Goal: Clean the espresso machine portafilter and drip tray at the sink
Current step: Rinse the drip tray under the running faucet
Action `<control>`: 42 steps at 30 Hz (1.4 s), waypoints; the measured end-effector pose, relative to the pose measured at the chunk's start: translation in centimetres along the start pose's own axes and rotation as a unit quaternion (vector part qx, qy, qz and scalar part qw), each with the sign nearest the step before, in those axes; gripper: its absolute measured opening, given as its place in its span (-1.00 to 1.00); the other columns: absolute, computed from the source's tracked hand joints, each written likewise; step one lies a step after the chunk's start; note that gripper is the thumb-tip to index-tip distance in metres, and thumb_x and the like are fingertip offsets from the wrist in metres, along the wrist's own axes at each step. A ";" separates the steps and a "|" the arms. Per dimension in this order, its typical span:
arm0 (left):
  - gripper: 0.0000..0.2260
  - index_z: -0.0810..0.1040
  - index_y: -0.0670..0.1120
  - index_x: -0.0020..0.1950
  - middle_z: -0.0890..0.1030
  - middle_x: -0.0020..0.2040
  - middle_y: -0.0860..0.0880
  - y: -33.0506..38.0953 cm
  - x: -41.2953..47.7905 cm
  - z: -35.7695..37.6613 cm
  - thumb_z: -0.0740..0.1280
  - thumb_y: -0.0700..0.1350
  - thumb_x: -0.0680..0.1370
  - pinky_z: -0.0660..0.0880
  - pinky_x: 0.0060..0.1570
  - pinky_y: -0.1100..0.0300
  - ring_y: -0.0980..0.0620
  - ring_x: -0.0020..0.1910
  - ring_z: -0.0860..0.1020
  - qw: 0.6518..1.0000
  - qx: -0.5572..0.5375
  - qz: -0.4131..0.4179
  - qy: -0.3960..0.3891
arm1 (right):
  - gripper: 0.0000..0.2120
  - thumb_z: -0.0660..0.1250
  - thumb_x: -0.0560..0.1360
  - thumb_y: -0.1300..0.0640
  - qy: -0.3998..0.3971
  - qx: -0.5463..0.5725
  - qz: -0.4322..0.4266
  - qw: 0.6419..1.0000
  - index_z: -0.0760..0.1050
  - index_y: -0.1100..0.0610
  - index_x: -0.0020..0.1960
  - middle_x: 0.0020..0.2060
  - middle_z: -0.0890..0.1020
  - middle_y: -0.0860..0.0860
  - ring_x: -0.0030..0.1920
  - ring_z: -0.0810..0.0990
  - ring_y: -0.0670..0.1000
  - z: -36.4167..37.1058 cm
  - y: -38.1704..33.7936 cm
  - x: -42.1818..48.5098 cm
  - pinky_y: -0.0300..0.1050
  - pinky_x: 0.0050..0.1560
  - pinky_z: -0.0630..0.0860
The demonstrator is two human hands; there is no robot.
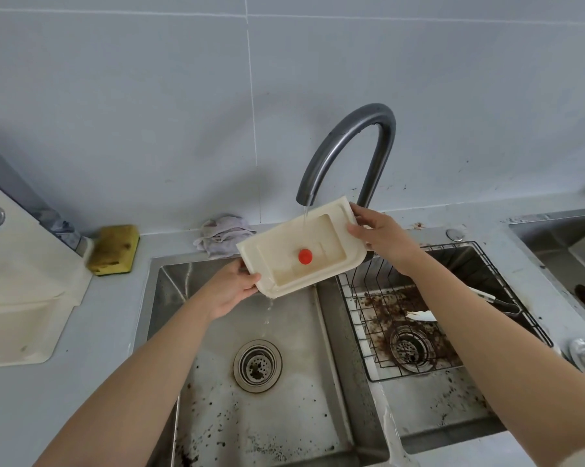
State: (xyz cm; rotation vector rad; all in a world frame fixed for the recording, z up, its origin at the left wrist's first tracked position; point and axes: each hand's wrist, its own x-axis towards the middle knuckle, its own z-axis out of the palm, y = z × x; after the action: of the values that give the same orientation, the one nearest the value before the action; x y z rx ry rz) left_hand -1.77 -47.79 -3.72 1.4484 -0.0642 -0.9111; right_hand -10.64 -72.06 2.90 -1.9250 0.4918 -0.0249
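Note:
A cream plastic drip tray [331,246] with a red float knob [305,256] is held tilted over the left sink basin [284,332]. My left hand [230,288] grips its lower left corner and my right hand [382,235] grips its upper right end. Water runs from the grey faucet [348,146] into the tray and spills off its lower left corner toward the drain [257,365]. In the right basin a dark handled tool [499,303], possibly the portafilter, lies on the wire rack; I cannot tell for sure.
The right basin holds a black wire rack [368,298] over coffee grounds. Grounds speckle the left basin floor. A yellow sponge [114,249] and a crumpled cloth [222,235] sit behind the sink. The cream espresso machine [18,281] stands on the left counter.

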 end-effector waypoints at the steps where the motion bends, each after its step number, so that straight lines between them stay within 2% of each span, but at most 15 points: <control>1: -0.63 0.30 -0.22 0.35 0.48 0.23 -0.16 -0.1 0.0 -0.2 0.16 -0.42 0.55 0.32 0.36 -0.02 -0.11 0.23 0.46 1.000 0.000 0.000 -0.001 | -0.50 0.25 0.55 0.13 -0.003 -0.004 -0.001 1.000 0.25 0.02 0.46 0.23 0.51 0.06 0.23 0.50 0.10 0.2 -0.2 0.1 0.16 0.30 0.42; 6: -0.61 0.30 -0.20 0.36 0.52 0.17 -0.10 -0.4 -0.1 -1.5 0.15 -0.43 0.54 0.32 0.35 0.00 -0.10 0.20 0.46 1.000 -0.012 0.003 0.003 | -0.50 0.25 0.54 0.14 -0.014 -0.027 -0.008 0.999 0.24 0.01 0.46 0.27 0.50 0.07 0.23 0.49 0.09 1.2 -1.5 0.5 0.11 0.28 0.44; 11: -0.69 0.34 -0.18 0.24 0.54 0.06 -0.07 -0.2 -0.3 -2.6 0.16 -0.43 0.54 0.28 0.39 -0.02 -0.09 0.23 0.44 1.000 -0.018 0.006 0.014 | -0.51 0.24 0.55 0.12 -0.022 -0.047 -0.017 0.999 0.24 -0.02 0.46 0.29 0.48 0.03 0.26 0.46 0.06 2.1 -2.3 1.0 0.11 0.32 0.40; 17: -0.58 0.27 -0.23 0.39 0.44 0.32 -0.18 -0.1 0.1 -3.4 0.17 -0.43 0.54 0.27 0.40 -0.03 -0.13 0.34 0.40 1.000 -0.016 0.011 0.016 | -0.51 0.23 0.56 0.17 -0.016 -0.041 -0.019 0.999 0.23 -0.01 0.46 0.29 0.47 0.02 0.26 0.46 0.04 2.6 -3.0 1.0 0.08 0.33 0.40; 25: -0.58 0.28 -0.22 0.39 0.49 0.23 -0.14 -1.1 -0.1 -4.7 0.20 -0.41 0.53 0.33 0.35 -0.01 -0.12 0.24 0.46 1.000 -0.003 -0.005 -0.001 | -0.52 0.22 0.56 0.15 -0.038 -0.063 0.005 0.997 0.23 0.02 0.46 0.20 0.50 0.02 0.25 0.48 0.08 3.6 -2.7 1.0 0.11 0.32 0.40; 28: -0.64 0.33 -0.17 0.31 0.50 0.21 -0.14 -1.6 -0.4 -5.1 0.20 -0.40 0.54 0.32 0.35 -0.01 -0.11 0.21 0.48 1.000 0.000 -0.020 -0.005 | -0.51 0.23 0.56 0.13 -0.054 -0.059 0.030 0.996 0.22 0.01 0.47 0.24 0.50 0.09 0.20 0.52 0.12 4.0 -2.0 1.0 0.13 0.25 0.47; 31: -0.72 0.38 -0.14 0.20 0.54 0.10 -0.08 -2.0 -0.6 -5.4 0.21 -0.38 0.54 0.32 0.35 -0.02 -0.04 0.10 0.53 0.999 0.004 -0.032 -0.009 | -0.51 0.22 0.57 0.14 -0.061 -0.052 0.045 0.996 0.22 0.02 0.47 0.24 0.50 0.11 0.17 0.54 0.11 4.5 -1.7 0.9 0.09 0.20 0.51; 33: -0.68 0.36 -0.19 0.28 0.55 0.10 -0.06 -2.2 -0.6 -5.7 0.22 -0.37 0.54 0.33 0.34 -0.01 0.01 0.06 0.54 0.999 0.010 -0.033 -0.011 | -0.53 0.21 0.57 0.17 -0.063 -0.042 0.049 0.996 0.23 0.03 0.46 0.21 0.52 0.10 0.12 0.55 0.09 4.7 -1.5 0.8 0.06 0.18 0.52; 38: -0.63 0.32 -0.24 0.35 0.51 0.23 -0.15 -2.2 -0.6 -5.4 0.22 -0.36 0.54 0.37 0.28 0.03 -0.05 0.12 0.53 0.999 0.024 -0.035 -0.016 | -0.55 0.21 0.57 0.19 -0.061 -0.017 0.055 0.997 0.26 0.06 0.45 0.14 0.55 0.09 0.08 0.56 0.08 4.5 -1.0 0.5 0.07 0.18 0.52; 42: -0.62 0.30 -0.25 0.36 0.49 0.23 -0.16 -1.9 -0.3 -4.6 0.21 -0.36 0.55 0.37 0.27 0.04 -0.10 0.19 0.49 0.999 0.027 -0.030 -0.016 | -0.54 0.22 0.56 0.18 -0.044 -0.019 0.045 0.998 0.26 0.04 0.44 0.11 0.57 0.06 0.10 0.58 0.10 3.8 -0.7 0.3 0.08 0.17 0.53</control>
State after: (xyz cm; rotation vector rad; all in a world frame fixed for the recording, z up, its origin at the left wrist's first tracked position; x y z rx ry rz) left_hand -0.33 -43.61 -6.06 1.4928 -0.0710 -0.9884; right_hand -9.19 -68.63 1.98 -1.9307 0.5227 0.1272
